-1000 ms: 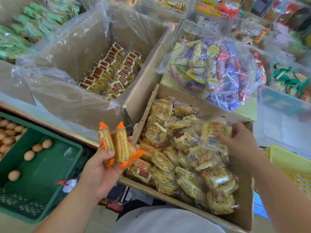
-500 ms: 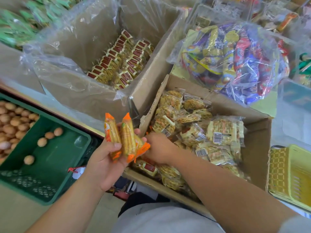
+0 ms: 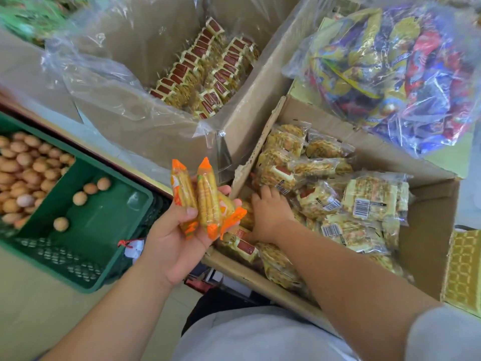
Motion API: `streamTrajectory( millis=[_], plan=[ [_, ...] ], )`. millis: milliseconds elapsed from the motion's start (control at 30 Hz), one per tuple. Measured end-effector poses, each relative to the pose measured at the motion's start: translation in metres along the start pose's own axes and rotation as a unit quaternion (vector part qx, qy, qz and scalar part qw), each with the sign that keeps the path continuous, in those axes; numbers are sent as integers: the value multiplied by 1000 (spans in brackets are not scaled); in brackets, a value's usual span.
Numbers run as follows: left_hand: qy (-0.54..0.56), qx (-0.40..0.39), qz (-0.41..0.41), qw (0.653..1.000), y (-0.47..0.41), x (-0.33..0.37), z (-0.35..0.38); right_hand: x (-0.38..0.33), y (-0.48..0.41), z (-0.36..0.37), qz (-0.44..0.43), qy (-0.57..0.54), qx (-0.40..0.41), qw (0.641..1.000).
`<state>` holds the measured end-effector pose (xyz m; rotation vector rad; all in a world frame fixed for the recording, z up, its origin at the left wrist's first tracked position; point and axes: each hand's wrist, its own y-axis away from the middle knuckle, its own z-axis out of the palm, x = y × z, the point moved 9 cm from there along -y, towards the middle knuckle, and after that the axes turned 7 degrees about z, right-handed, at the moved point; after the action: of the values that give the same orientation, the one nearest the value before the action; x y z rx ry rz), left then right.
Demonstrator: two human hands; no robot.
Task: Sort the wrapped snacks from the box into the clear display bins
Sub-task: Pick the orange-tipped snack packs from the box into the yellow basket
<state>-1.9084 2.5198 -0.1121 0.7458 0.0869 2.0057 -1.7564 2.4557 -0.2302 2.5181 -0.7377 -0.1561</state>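
Flanking the snack box (image 3: pixel 429 230): lined carton (image 3: pixel 250 105), candy bag (image 3: pixel 390 74), egg crate (image 3: pixel 104 230).

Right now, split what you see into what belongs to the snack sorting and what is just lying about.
Job: left hand gripping orange corn snacks; right hand in the cardboard box among wrapped packets.
Lying about: green crate, eggs, bag of sweets, plastic-lined box, yellow basket.

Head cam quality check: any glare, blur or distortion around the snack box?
Head view: soft even light, no hard shadows; glare on the plastic liner and candy bag; green packets top left blurred; edges bend, wide-angle; corn snacks in the left hand and packs in the snack box sharp.
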Motion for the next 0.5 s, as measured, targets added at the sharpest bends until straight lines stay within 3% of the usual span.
streamTrajectory(
  millis=[267,500],
  plan=[
    [-15,-1,6,1000,1,0,3,-27,-8,9,-83,17,-100,991],
    [-31,19,6,999,1,0,2,-37,-4,19,-108,20,-286,952]
  ],
)
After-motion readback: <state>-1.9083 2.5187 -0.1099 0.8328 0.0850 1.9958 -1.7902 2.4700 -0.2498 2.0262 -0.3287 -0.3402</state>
